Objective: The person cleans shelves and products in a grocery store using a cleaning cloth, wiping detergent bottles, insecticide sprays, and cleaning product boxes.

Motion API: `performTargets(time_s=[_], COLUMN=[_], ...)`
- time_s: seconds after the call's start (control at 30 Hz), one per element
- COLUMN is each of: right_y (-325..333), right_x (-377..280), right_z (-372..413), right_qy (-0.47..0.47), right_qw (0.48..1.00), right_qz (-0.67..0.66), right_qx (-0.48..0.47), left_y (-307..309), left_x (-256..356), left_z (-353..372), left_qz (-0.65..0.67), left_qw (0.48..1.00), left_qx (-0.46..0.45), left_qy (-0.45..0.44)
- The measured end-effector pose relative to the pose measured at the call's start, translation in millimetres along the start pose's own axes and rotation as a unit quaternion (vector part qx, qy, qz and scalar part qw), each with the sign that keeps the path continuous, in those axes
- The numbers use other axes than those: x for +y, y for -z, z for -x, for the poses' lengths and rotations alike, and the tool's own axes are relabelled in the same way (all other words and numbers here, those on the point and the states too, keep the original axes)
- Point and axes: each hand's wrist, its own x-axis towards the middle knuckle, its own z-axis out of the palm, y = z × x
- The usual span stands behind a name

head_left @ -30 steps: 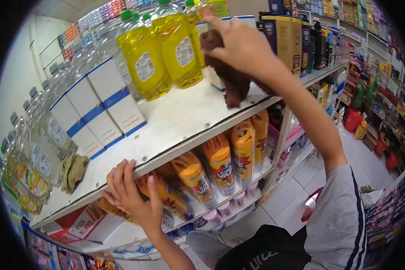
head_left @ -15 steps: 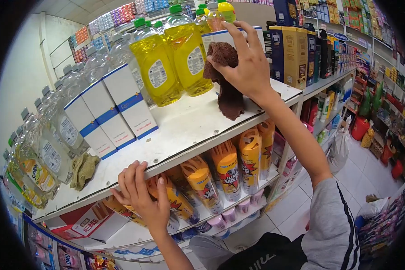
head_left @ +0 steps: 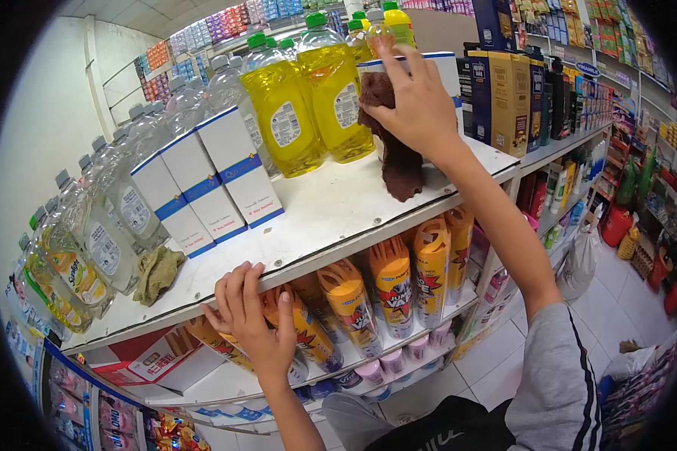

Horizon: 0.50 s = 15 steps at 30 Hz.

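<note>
My right hand (head_left: 429,116) grips a brown cloth (head_left: 401,169), which hangs from it down to the white shelf top (head_left: 331,199). Its fingers reach up in front of a white box (head_left: 447,75), partly hiding it. Just left of the cloth stand two large bottles of yellow liquid with green caps, the nearer-hand bottle (head_left: 338,90) and its neighbour (head_left: 278,101). My left hand (head_left: 256,319) rests at the shelf's front edge, fingers spread and holding nothing. Behind that hand, three upright white boxes with blue bands (head_left: 217,180) stand side by side.
A crumpled olive cloth (head_left: 158,276) lies at the left of the shelf, before a row of clear bottles (head_left: 101,248). Orange-capped spray cans (head_left: 393,286) fill the level below. Dark and gold boxes (head_left: 510,101) stand on the adjoining shelf at right.
The camera view has shifted, so the shelf and its goods sit further right. My right hand and the brown cloth are slightly further left against the shelf. My left hand stays at the edge.
</note>
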Motion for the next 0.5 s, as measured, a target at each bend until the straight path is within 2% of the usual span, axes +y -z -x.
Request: performTargets(time_s=[0.07, 0.17, 0.2, 0.3, 0.43, 0.5], right_y=[-0.5, 5.2, 7.2, 11.6, 19.5, 51.3], right_x=[-1.1, -6.2, -8.6, -14.8, -5.9, -9.1], right_z=[-0.2, 1.4, 3.2, 11.0, 14.4, 23.6], right_qy=[-0.012, -0.027, -0.014, 0.004, 0.037, 0.113], right_qw=[1.0, 0.999, 0.996, 0.99, 0.968, 0.946], right_qz=[-0.011, -0.014, -0.013, 0.025, -0.197, -0.202], right_qx=[-0.024, 0.033, 0.081, 0.137, 0.153, 0.226], left_y=[-0.5, 1.1, 1.3, 1.2, 1.9, 1.6], left_x=[-0.3, -0.5, -1.2, -2.7, -1.9, -3.9], left_z=[0.3, 0.0, 0.0, -0.5, -0.2, -1.7], left_qz=[0.002, 0.003, 0.002, 0.001, 0.004, 0.002], left_qw=[1.0, 1.0, 1.0, 1.0, 1.0, 1.0], left_qx=[0.007, 0.0, 0.001, 0.002, 0.005, 0.008], left_qy=[-0.004, 0.0, 0.0, -0.001, -0.01, -0.014])
